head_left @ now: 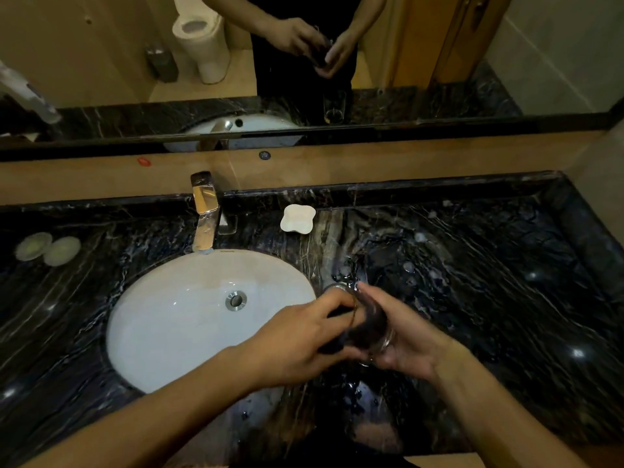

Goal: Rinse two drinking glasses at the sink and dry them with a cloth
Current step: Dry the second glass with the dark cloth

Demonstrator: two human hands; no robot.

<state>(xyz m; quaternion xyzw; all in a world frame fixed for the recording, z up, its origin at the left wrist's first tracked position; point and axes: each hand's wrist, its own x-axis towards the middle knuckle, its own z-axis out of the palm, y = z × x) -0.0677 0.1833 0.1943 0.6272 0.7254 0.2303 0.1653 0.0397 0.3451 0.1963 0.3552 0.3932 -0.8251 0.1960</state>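
Both sets of fingers are curled: a dark cloth [341, 336] is pinched by the left hand [297, 346] and stuffed into a glass [371, 332], which is cupped on its side by the right hand [405, 346]. All of it's held just right of the white sink [162, 319]. Second glass [337, 288] is stood on the wet marble surface [489, 282], right behind the hands. Faucet [205, 211] and soap dish [297, 218] are seen further back.
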